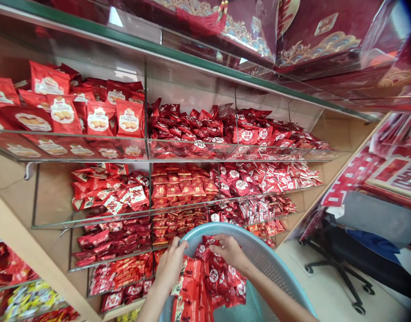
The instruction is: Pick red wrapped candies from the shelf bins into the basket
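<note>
A light blue plastic basket (279,273) sits low in front of me, with red snack packets inside. My left hand (171,264) is closed at the basket's left rim, its fingertips partly hidden. Just right of it, a bundle of longer red packets (188,286) with dark lettering lies against the basket's inner side. Over the middle of the basket, my right hand (230,251) has its fingers curled onto small dark red packets (214,273) with round white labels. How many packets it grips cannot be seen.
Ahead stands a tiered display shelf with glass fronts (101,219), its compartments filled with red packets (181,183). Larger red cookie packets (62,114) fill the top left. Maroon gift boxes (321,40) are above. A wheeled office chair (369,250) stands at the right.
</note>
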`<action>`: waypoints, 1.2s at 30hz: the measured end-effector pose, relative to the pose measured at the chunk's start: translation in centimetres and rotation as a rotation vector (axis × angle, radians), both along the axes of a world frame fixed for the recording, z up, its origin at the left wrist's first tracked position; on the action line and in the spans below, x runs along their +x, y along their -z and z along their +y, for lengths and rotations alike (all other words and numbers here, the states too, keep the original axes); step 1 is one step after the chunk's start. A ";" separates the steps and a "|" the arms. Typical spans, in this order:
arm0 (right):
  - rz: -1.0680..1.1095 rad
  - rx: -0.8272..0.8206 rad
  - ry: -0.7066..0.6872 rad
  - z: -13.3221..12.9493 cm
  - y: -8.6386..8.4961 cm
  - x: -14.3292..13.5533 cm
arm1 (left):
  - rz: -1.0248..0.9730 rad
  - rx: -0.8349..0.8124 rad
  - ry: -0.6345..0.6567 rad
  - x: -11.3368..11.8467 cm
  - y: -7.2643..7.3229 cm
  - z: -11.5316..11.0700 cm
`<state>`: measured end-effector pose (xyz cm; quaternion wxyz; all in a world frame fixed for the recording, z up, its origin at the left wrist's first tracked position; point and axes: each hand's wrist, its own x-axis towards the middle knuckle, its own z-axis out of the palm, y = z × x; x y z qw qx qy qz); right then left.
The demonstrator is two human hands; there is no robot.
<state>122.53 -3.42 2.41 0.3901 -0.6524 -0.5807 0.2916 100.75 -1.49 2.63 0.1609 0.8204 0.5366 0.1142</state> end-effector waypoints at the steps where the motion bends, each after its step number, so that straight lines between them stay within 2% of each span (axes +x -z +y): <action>1: 0.038 -0.011 0.033 -0.1 -0.1 0.6 | 0.006 0.005 -0.001 0.0 0.0 0.0; 5: 0.215 -0.111 0.141 -0.3 -0.2 3.1 | -0.001 0.029 0.006 0.0 0.4 0.2; 10: 0.334 -0.187 0.235 -0.4 1.4 4.7 | -0.020 0.040 0.014 -0.1 1.0 0.4; 15: 0.397 -0.162 0.289 0.0 1.6 4.1 | -0.014 0.040 0.011 -0.1 1.0 0.5; 19: 0.472 -0.157 0.235 0.3 0.8 2.6 | 0.009 0.014 0.004 0.0 0.5 0.2; 23: 0.349 -0.087 0.156 0.2 0.6 1.5 | 0.043 -0.018 -0.011 0.1 0.0 0.1; 30: 0.117 -0.012 0.043 0.5 0.9 0.4 | -0.007 0.021 0.008 -0.1 0.9 0.5; 36: -0.125 0.091 0.121 1.0 1.0 0.3 | -0.008 0.026 0.013 -0.2 0.9 0.6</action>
